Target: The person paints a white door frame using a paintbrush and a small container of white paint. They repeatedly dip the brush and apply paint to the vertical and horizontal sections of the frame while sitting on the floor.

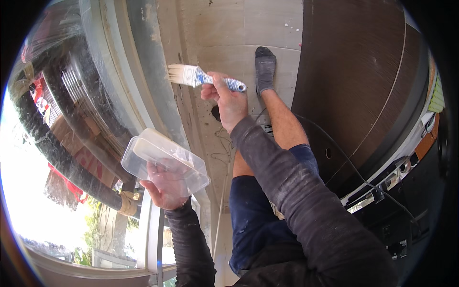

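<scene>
Beside the window frame (pixel 143 62), our right hand (pixel 228 98) grips a paintbrush (pixel 201 77), left hand (pixel 167 186) holds a clear plastic tub (pixel 165 160); painting looks unfinished.

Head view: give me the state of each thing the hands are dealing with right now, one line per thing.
paintbrush: gripped by its handle in the right hand, bristles pointing left toward the window frame.
plastic container: clear, no lid on it, tilted, held from beneath by the left hand; contents cannot be told.
window frame: grey, smeared and streaked.
floor tiles: dusty, speckled.
</scene>
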Demonstrator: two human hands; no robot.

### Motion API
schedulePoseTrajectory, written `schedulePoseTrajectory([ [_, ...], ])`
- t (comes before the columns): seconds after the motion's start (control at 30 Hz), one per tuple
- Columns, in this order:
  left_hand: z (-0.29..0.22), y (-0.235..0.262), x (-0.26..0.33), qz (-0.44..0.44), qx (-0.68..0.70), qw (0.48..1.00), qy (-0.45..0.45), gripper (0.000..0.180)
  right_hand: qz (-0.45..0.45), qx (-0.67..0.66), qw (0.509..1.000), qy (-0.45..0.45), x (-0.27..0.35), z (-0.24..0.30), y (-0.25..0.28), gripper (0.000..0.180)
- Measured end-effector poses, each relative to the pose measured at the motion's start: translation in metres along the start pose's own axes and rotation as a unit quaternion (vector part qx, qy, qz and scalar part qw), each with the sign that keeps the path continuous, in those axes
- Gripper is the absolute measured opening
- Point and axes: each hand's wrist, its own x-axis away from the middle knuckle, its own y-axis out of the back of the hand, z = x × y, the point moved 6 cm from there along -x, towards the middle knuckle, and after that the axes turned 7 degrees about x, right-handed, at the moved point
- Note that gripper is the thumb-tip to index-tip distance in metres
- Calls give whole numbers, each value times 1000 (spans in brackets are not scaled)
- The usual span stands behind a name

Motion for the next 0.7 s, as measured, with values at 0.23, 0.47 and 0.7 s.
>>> schedulePoseTrajectory([
  [0.23, 0, -4, 0, -1, 5, 1000, -5, 81, -34, 168, 965, -200, 43, -112, 57, 26],
  [0.47, 6, -1, -11, 26, 6, 999, 19, 85, -53, 125, 979, -152, -90, -100, 36, 25],
  [0.7, 14, 12, -25, 5, -9, 1000, -7, 79, -131, -329, 920, -167, -168, -66, 11, 16],
])
